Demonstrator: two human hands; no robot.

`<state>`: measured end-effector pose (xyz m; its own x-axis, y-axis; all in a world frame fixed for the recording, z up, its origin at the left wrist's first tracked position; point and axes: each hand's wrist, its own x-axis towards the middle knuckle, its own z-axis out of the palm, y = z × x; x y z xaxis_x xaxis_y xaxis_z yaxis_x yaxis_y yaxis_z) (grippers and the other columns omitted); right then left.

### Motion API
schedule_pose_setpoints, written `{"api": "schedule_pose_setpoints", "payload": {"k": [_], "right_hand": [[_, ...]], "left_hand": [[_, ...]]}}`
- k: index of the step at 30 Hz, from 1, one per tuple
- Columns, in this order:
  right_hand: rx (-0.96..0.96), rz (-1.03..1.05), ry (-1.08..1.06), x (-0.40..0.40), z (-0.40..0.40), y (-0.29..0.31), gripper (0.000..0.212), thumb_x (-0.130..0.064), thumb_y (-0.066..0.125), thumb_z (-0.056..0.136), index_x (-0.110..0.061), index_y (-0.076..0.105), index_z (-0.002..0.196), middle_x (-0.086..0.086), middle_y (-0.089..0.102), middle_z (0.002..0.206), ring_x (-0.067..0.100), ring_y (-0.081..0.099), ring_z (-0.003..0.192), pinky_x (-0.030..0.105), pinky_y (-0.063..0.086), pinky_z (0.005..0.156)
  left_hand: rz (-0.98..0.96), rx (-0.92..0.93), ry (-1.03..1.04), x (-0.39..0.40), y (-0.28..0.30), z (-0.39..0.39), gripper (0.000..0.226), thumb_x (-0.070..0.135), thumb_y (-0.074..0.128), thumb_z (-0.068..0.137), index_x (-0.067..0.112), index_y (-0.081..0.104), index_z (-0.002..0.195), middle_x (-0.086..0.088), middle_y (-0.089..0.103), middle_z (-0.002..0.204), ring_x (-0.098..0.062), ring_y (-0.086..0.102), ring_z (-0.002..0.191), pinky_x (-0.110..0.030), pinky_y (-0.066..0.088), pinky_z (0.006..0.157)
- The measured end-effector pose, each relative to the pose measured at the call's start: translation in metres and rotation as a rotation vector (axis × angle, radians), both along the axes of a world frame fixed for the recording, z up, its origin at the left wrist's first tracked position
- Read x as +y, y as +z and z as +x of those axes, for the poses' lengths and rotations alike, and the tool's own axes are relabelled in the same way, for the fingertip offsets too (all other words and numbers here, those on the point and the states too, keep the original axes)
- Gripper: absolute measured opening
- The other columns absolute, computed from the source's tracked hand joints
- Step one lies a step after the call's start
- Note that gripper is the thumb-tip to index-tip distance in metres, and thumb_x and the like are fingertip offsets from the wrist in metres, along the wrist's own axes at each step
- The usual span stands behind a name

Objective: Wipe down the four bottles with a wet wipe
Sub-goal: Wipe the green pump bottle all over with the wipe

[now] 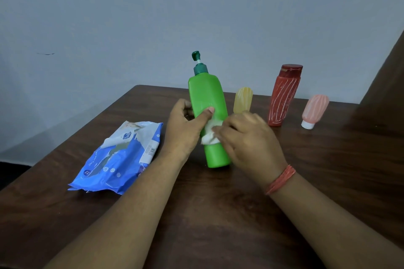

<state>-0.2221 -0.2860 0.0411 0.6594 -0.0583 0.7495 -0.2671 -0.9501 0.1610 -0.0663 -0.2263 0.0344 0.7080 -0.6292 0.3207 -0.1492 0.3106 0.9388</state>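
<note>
A tall green pump bottle [207, 98] stands upright on the brown table [218, 214]. My left hand [185, 126] grips its left side, thumb across the front. My right hand [249, 137] holds a crumpled white wet wipe [211, 131] against the bottle's lower front. Behind my right hand a small yellow bottle [243, 99] stands partly hidden. Further right stand a red bottle [283, 96] with white streaks and a small pink bottle [313, 111] resting on its white cap.
A blue wet-wipe pack [118, 159] lies on the table to the left of my left arm, its flap peeled open. A plain wall stands behind the table's far edge. A dark brown panel [389, 72] rises at the right.
</note>
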Motion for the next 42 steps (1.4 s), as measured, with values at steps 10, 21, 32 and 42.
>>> {"api": "schedule_pose_setpoints", "payload": {"k": [10,21,32,42], "right_hand": [[-0.051,0.114,-0.023,0.0,0.001,-0.001,0.012,-0.016,0.066,0.093,-0.01,0.075,0.098,0.007,0.057,0.083,0.029,0.054,0.074,0.043,0.048,0.063],[0.151,0.056,0.178,0.003,-0.003,-0.008,0.015,-0.021,0.062,0.098,-0.015,0.075,0.099,0.005,0.058,0.087,0.026,0.053,0.077,0.042,0.047,0.061],[0.184,0.154,0.233,-0.029,-0.021,-0.003,0.014,-0.022,0.063,0.096,-0.012,0.073,0.093,0.0,0.063,0.089,0.018,0.057,0.083,0.033,0.047,0.074],[-0.066,0.254,0.025,-0.018,-0.007,-0.002,0.016,-0.025,0.062,0.095,-0.015,0.074,0.096,0.0,0.064,0.091,0.022,0.058,0.086,0.041,0.05,0.074]], "left_hand": [[0.009,0.024,0.009,-0.001,-0.003,0.005,0.025,0.021,0.082,0.083,0.018,0.057,0.088,-0.017,0.071,0.096,-0.019,0.067,0.081,-0.042,0.059,0.072],[0.025,0.027,0.032,0.0,-0.003,0.006,0.025,0.024,0.081,0.083,0.018,0.057,0.089,-0.005,0.069,0.089,-0.011,0.067,0.077,-0.036,0.059,0.07],[0.023,0.099,0.044,-0.001,-0.007,0.011,0.026,0.024,0.081,0.083,0.017,0.058,0.091,-0.014,0.064,0.095,-0.021,0.066,0.082,-0.049,0.061,0.074],[0.013,-0.001,-0.027,-0.001,-0.005,0.002,0.024,0.024,0.081,0.084,0.02,0.057,0.086,-0.001,0.068,0.085,-0.015,0.063,0.078,-0.039,0.055,0.071]]}}
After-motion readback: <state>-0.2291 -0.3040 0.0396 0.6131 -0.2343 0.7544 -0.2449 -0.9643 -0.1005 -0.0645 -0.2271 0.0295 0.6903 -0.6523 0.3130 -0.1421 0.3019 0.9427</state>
